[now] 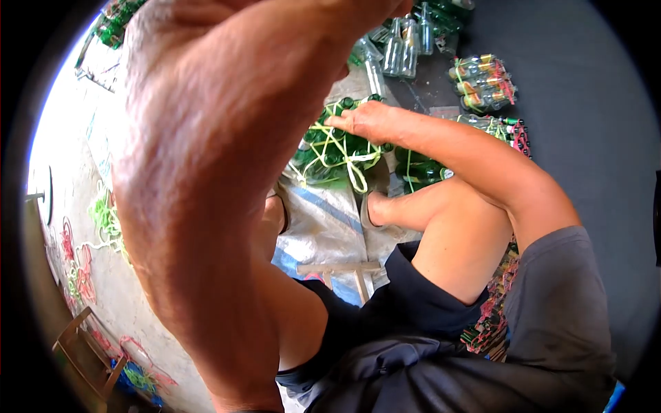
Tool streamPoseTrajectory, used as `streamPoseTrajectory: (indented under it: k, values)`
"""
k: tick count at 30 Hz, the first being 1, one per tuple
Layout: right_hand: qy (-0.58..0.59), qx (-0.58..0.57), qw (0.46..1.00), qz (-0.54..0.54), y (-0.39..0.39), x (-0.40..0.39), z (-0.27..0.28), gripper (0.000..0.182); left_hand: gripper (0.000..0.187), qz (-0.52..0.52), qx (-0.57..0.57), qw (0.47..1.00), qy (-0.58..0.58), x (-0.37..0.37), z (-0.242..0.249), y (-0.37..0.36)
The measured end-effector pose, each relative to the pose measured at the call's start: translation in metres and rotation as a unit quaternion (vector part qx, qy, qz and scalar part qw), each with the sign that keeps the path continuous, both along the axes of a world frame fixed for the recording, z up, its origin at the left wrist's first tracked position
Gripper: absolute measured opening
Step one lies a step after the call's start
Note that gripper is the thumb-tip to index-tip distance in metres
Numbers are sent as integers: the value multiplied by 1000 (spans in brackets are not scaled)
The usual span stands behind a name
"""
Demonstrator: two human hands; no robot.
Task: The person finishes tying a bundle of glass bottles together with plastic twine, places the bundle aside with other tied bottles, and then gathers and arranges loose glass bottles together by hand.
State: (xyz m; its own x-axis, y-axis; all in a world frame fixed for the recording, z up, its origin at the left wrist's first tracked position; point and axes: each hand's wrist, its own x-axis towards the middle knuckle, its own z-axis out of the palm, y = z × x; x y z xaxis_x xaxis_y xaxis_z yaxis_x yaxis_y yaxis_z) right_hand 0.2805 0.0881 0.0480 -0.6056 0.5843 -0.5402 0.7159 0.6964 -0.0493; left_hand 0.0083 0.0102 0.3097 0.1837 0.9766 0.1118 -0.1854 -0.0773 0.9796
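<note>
A bundle of green glass bottles (334,151) lies between my feet, criss-crossed with yellow-green plastic strap (357,172) that forms a loose loop at the front. My right hand (370,122) is at the bundle's top right edge, its fingers closed on the strap there. My left arm is raised high and bent across the view, hiding the bundle's left side. Only a sliver of my left hand (401,8) shows at the top edge; its fingers are hidden.
Loose clear bottles (401,48) lie beyond the bundle. Strapped bottle bundles (484,84) stand at the right. A low wooden stool (339,267) sits between my legs. Tangled green strap (103,217) lies on the floor at left, near a wooden chair (86,354).
</note>
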Motion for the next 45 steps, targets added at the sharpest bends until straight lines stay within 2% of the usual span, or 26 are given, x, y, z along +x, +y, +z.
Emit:
streamPoseTrajectory:
  k: [4, 9, 14, 15, 17, 19, 21, 24, 26, 28, 31, 32, 33, 34, 36, 37, 40, 42, 45]
  values:
    - [-1, -13, 999, 30, 7, 0, 1, 97, 43, 5, 2, 1000, 0, -4, -5, 5]
    - [101, 37, 994, -20, -7, 14, -4, 78, 46, 25, -3, 1000, 11, -4, -6, 10]
    - [136, 38, 989, -47, -8, 19, -22, 77, 50, 65, -13, 998, -16, -28, 6, 12]
    - [139, 42, 988, -47, -7, 19, -22, 77, 50, 33, -16, 998, -53, -39, 10, 19]
    - [156, 67, 984, -48, -12, 23, -25, 73, 49, -136, -30, 977, -160, -62, 14, 38]
    - [150, 88, 984, -38, -13, 23, -26, 62, 43, -218, 0, 964, -150, -63, 15, 38]
    - [134, 92, 986, -44, -15, 23, -24, 54, 26, -103, -31, 993, -44, -86, 3, 27]
    - [173, 117, 976, -67, -22, 24, -30, 46, 24, 6, -94, 975, 199, -97, -54, 44]
    - [191, 115, 972, -70, -21, 25, -29, 37, 27, 9, -165, 939, 300, -92, -126, 65]
    - [199, 115, 970, -75, -23, 25, -29, 32, 32, -100, -229, 917, 309, -98, -218, 82]
    - [189, 108, 974, -67, -19, 27, -27, 35, 34, -189, -278, 889, 311, -123, -376, 73]
    - [191, 95, 975, -69, -19, 26, -27, 35, 30, -226, -246, 861, 383, -120, -408, 67]
    - [165, 93, 979, -69, -18, 24, -26, 34, 27, -226, -173, 867, 408, -119, -439, 55]
    - [190, 103, 974, -63, -18, 26, -26, 36, 25, -224, -97, 869, 431, -114, -452, 47]
    - [188, 69, 978, -60, -11, 26, -28, 39, 23, -212, -184, 866, 414, -101, -457, 34]
    - [181, 55, 980, -55, -9, 28, -27, 39, 27, -197, -154, 844, 474, -91, -452, 32]
    - [195, 62, 977, -55, -7, 27, -30, 34, 33, -132, -129, 852, 490, -83, -463, 27]
    - [226, 46, 970, -74, -6, 30, -26, 30, 35, -130, -178, 835, 503, -81, -465, 28]
    - [212, 62, 974, -50, -4, 30, -24, 29, 34, -123, -156, 843, 499, -80, -468, 30]
